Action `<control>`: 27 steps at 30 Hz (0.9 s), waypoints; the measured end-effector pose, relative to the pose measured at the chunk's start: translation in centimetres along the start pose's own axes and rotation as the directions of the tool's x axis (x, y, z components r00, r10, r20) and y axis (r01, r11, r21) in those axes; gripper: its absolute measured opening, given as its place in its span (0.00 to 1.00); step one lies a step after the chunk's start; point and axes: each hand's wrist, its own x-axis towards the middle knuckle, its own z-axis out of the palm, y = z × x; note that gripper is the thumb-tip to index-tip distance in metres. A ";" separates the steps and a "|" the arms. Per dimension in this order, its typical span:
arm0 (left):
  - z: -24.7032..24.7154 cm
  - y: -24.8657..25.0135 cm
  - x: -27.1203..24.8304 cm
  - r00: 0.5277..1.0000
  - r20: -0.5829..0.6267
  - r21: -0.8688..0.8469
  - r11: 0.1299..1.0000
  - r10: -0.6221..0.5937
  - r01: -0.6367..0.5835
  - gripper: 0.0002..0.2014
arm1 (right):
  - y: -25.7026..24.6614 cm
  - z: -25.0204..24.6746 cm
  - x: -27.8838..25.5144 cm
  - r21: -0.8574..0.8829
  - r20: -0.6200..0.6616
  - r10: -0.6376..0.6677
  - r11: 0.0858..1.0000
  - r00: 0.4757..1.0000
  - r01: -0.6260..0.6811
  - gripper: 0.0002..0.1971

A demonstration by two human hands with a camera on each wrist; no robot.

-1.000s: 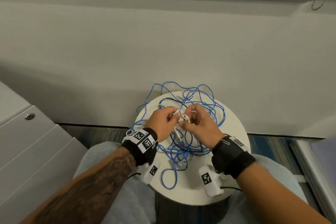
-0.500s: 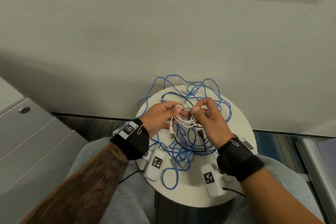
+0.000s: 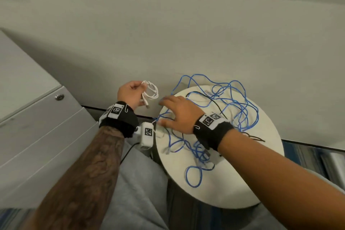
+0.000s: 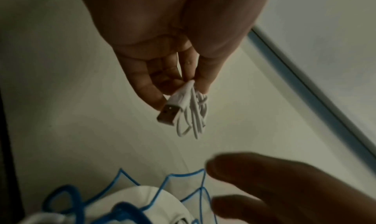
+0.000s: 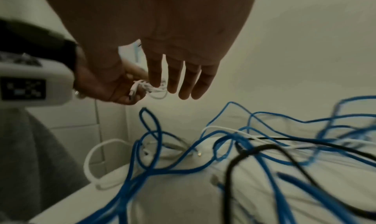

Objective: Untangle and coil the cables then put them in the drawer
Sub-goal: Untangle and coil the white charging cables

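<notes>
Your left hand (image 3: 130, 93) pinches the coiled white cable (image 3: 150, 92) off the bench's (image 3: 265, 157) left side, its grip closed at one spot of the coil. That coil is thin, smooth and springy, so it could fan open or slip on the way to the drawer (image 3: 37, 127), which is shut. Your right hand (image 3: 179, 115) hovers flat, fingers spread, holding nothing, over the blue cable (image 3: 240, 106). That cable is long, stiff and loopy, with a black cable (image 3: 216, 102) threaded through; tugging could tighten snags.
</notes>
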 end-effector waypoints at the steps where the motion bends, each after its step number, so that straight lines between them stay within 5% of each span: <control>1: -0.3 -0.2 0.2 1.000 0.006 0.010 1.000 -0.016 0.016 0.07 | -0.5 0.8 0.9 -0.059 0.090 0.004 0.998 0.996 0.002 0.39; 5: -1.3 -0.8 0.6 0.996 0.031 0.044 0.995 -0.089 0.088 0.07 | -0.8 2.6 2.1 -0.260 0.311 0.094 0.966 0.946 -0.010 0.36; 10: -1.4 -1.3 0.6 0.978 0.113 0.114 0.980 -0.178 0.165 0.03 | 0.4 2.6 0.8 -0.207 0.284 0.093 0.978 0.954 -0.034 0.20; 13: -0.8 -1.5 0.2 0.960 0.146 0.159 0.964 -0.238 0.215 0.05 | 0.9 2.3 -0.2 -0.111 0.293 0.125 0.989 0.948 -0.096 0.20; 19: 0.7 -2.5 -0.5 0.924 0.231 0.330 0.918 -0.305 0.220 0.04 | 0.5 1.8 0.2 0.034 0.226 0.251 0.963 0.941 -0.266 0.31; 23: 1.8 -3.0 -0.6 0.914 0.279 0.403 0.900 -0.294 0.166 0.04 | 1.0 2.0 0.8 0.076 0.185 0.257 0.959 0.949 -0.275 0.20; 27: 2.7 -3.3 -0.2 0.928 0.252 0.492 0.862 -0.274 0.121 0.07 | 2.5 1.6 1.5 0.109 0.009 0.343 0.934 0.939 -0.341 0.12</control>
